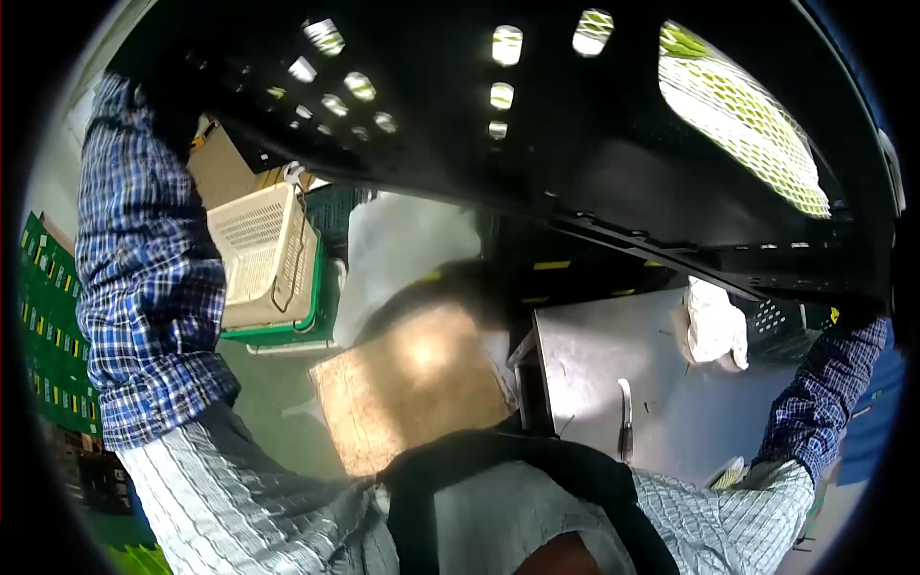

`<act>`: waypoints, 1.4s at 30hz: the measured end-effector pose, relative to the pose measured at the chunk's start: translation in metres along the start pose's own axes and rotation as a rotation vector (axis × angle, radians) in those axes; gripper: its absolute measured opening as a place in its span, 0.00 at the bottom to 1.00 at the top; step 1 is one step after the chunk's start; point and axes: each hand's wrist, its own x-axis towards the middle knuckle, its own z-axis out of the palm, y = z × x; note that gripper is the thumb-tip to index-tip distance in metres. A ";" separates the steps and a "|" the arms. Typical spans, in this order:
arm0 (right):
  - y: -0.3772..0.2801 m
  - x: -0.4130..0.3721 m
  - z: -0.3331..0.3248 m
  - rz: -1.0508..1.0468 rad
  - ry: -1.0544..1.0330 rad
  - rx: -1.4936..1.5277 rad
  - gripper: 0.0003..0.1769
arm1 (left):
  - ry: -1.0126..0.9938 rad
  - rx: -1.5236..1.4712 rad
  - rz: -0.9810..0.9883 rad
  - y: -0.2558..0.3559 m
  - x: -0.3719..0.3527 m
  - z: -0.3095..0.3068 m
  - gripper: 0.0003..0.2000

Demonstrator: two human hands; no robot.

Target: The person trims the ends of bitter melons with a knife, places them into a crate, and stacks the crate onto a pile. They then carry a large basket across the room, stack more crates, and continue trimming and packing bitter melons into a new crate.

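A large black plastic crate (594,153) with slots and a handle opening fills the top of the view, raised close before me and tilted. Green produce in white netting (738,120) shows through the opening. My left arm, in a blue plaid sleeve (149,259), reaches up to the crate's left end. On the other side, my right arm in a dark checked sleeve (815,402) runs up to its right end. Both hands are hidden behind or in the dark by the crate, so their fingers cannot be seen.
A metal table (594,364) bears a knife (626,422) and a white cloth (714,324). Cream basket (254,244) sits on a green crate (287,335) at left. Flat brown cardboard (412,383) lies below me. Green crates (57,316) line the far left.
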 end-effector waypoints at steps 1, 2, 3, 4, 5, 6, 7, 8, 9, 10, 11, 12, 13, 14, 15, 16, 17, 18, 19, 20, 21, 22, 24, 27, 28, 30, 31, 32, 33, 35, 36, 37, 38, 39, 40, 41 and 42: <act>0.000 -0.007 0.007 0.022 0.005 -0.003 0.28 | -0.003 0.025 0.024 0.001 0.001 0.001 0.26; 0.000 -0.012 0.013 0.039 0.010 -0.004 0.28 | -0.003 0.041 0.046 0.003 0.000 0.002 0.26; -0.002 -0.021 0.016 0.055 0.026 -0.001 0.28 | -0.007 0.049 0.065 0.008 0.003 0.003 0.26; 0.009 -0.020 0.024 0.091 -0.009 0.021 0.28 | -0.044 0.047 0.033 0.009 -0.002 0.007 0.25; 0.016 -0.020 0.030 0.118 -0.046 0.059 0.27 | -0.084 0.052 0.017 0.010 -0.005 0.012 0.25; 0.018 -0.005 0.032 0.076 -0.093 0.079 0.27 | -0.057 0.077 0.035 0.019 -0.013 -0.001 0.24; 0.009 -0.005 0.019 0.031 -0.072 0.089 0.27 | -0.027 0.081 0.144 0.023 -0.002 -0.013 0.24; 0.008 -0.003 0.013 0.007 -0.081 0.138 0.27 | -0.026 0.082 0.195 0.029 -0.006 -0.021 0.24; 0.010 0.001 0.012 -0.014 -0.123 0.198 0.26 | -0.037 0.053 0.230 0.028 -0.016 -0.024 0.23; 0.014 0.005 0.013 -0.018 -0.181 0.275 0.26 | -0.060 0.010 0.255 0.023 -0.029 -0.025 0.23; 0.019 0.012 -0.006 -0.035 -0.245 0.383 0.26 | -0.075 -0.041 0.310 0.028 -0.029 -0.028 0.22; 0.028 0.014 -0.005 -0.055 -0.332 0.538 0.26 | -0.104 -0.126 0.380 0.017 -0.039 -0.028 0.22; 0.032 0.020 -0.005 -0.073 -0.441 0.720 0.26 | -0.143 -0.252 0.447 -0.002 -0.049 -0.028 0.21; 0.034 0.028 0.002 -0.050 -0.605 0.950 0.26 | -0.188 -0.400 0.470 -0.020 -0.064 -0.027 0.21; 0.026 0.036 0.012 0.098 -0.818 1.142 0.25 | -0.248 -0.583 0.375 -0.037 -0.094 -0.021 0.19; 0.003 0.049 0.030 0.373 -0.989 1.225 0.24 | -0.291 -0.767 0.273 -0.054 -0.123 -0.016 0.16; -0.019 0.061 0.048 0.687 -1.110 1.274 0.23 | -0.220 -0.770 0.141 -0.056 -0.153 0.002 0.15; -0.035 0.029 0.061 0.587 -1.028 0.957 0.20 | -0.129 -0.705 -0.068 -0.010 -0.199 -0.004 0.14; -0.045 0.007 0.088 0.499 -0.915 0.661 0.18 | -0.045 -0.660 -0.280 0.036 -0.243 -0.010 0.13; -0.021 -0.018 0.108 0.637 -0.879 0.674 0.19 | 0.018 -0.587 -0.586 0.079 -0.267 -0.011 0.12; 0.004 -0.043 0.128 0.775 -0.829 0.689 0.20 | 0.007 -0.751 -0.950 0.084 -0.296 -0.013 0.11; 0.020 -0.056 0.141 0.920 -0.831 0.756 0.23 | -0.033 -0.731 -1.026 0.084 -0.339 -0.016 0.11; 0.019 -0.064 0.169 0.975 -0.786 0.663 0.27 | -0.114 -0.616 -1.200 0.094 -0.405 -0.027 0.10; -0.019 -0.108 0.173 1.100 -0.612 0.547 0.28 | 0.076 -0.641 -1.789 0.162 -0.419 -0.055 0.12; -0.035 -0.102 0.181 1.142 -0.663 0.558 0.28 | 0.563 -0.584 -1.925 0.205 -0.367 -0.046 0.12; -0.064 -0.078 0.208 1.151 -0.791 0.592 0.27 | 0.305 -0.644 -1.866 0.193 -0.402 -0.086 0.12; -0.048 -0.084 0.205 1.143 -0.821 0.601 0.27 | 0.323 -0.694 -1.872 0.197 -0.414 -0.100 0.12; -0.034 -0.087 0.201 1.135 -0.851 0.609 0.26 | 0.388 -0.629 -1.931 0.227 -0.386 -0.064 0.13; -0.020 -0.092 0.197 1.127 -0.880 0.617 0.25 | 0.362 -0.606 -1.907 0.236 -0.384 -0.066 0.13; -0.023 -0.097 0.195 1.153 -0.856 0.708 0.26 | 0.333 -0.551 -1.886 0.247 -0.378 -0.079 0.13; -0.021 -0.098 0.194 1.150 -0.846 0.761 0.26 | 0.319 -0.518 -1.880 0.255 -0.371 -0.084 0.13; -0.019 -0.101 0.197 1.155 -0.824 0.833 0.27 | 0.301 -0.485 -1.877 0.261 -0.363 -0.087 0.13; -0.013 -0.105 0.198 1.138 -0.828 0.883 0.27 | 0.278 -0.455 -1.876 0.266 -0.358 -0.088 0.13; -0.007 -0.109 0.200 1.120 -0.833 0.933 0.27 | 0.296 -0.408 -1.846 0.265 -0.368 -0.088 0.13; 0.003 -0.114 0.203 1.106 -0.834 0.930 0.27 | 0.324 -0.474 -1.814 0.263 -0.374 -0.089 0.13; 0.014 -0.120 0.204 1.079 -0.837 0.909 0.27 | 0.285 -0.450 -1.797 0.261 -0.366 -0.087 0.13; 0.021 -0.127 0.205 1.054 -0.825 0.939 0.26 | 0.244 -0.428 -1.780 0.258 -0.359 -0.085 0.13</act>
